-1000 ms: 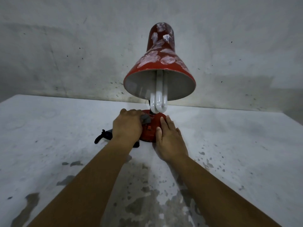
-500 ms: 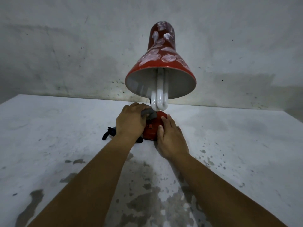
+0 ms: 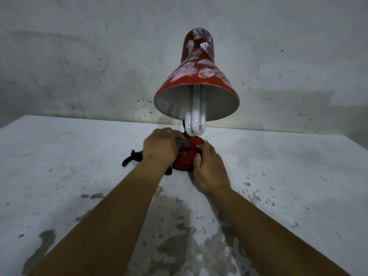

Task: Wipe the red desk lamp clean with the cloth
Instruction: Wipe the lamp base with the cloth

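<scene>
— grey, stained wall (image 3: 79, 66) behind, and a pale mottled surface (image 3: 59, 166) with dark blotches near the front edge. where does the lamp sit?

— the red desk lamp (image 3: 196, 92) stands toward the back middle of the surface, shade tipped forward so the white bulb (image 3: 196, 118) hangs out over its red base (image 3: 185, 158). pale smears cover the top of the shade.

— and the hands?

— the left hand (image 3: 160, 146) is curled round a small grey cloth (image 3: 183, 143), pressing it on the top left of the base beside the stem. the right hand (image 3: 209, 168) lies with straight fingers against the base's right side, steadying it, holding nothing.

— so what makes this step go well?

— judging by that, the base is being wiped. the right hand should brace firmly so the top-heavy lamp does not rock, while the cloth works in short strokes round the stem. the bulb is close above the knuckles, so the left hand should stay low. the smeared shade looks like the bigger job left.

— anything else?

— a black cord end (image 3: 132, 157) lies just left of the base, partly hidden by the left wrist.
</scene>
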